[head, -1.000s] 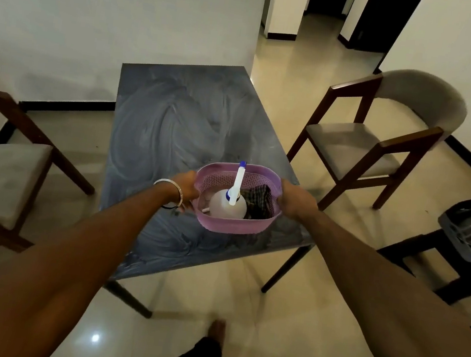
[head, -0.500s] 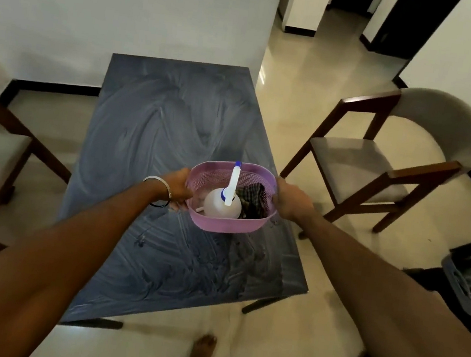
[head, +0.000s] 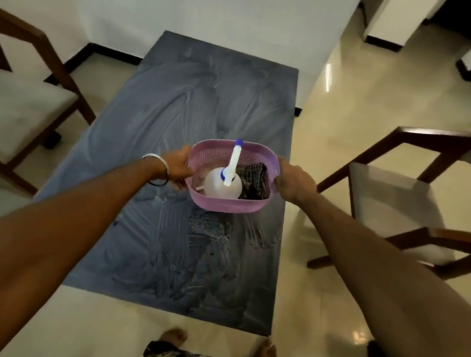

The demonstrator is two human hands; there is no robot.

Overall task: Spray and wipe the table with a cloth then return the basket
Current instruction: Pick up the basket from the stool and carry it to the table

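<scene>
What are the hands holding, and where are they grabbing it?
Both hands hold the pink basket by its two short ends: the left hand grips the left rim, the right hand the right rim.

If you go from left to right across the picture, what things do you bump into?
Left chair → left hand → spray bottle → cloth → right hand → right chair.

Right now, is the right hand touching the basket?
Touching. The head view shows the right hand wrapped over the right rim of the basket, no gap between them.
</scene>
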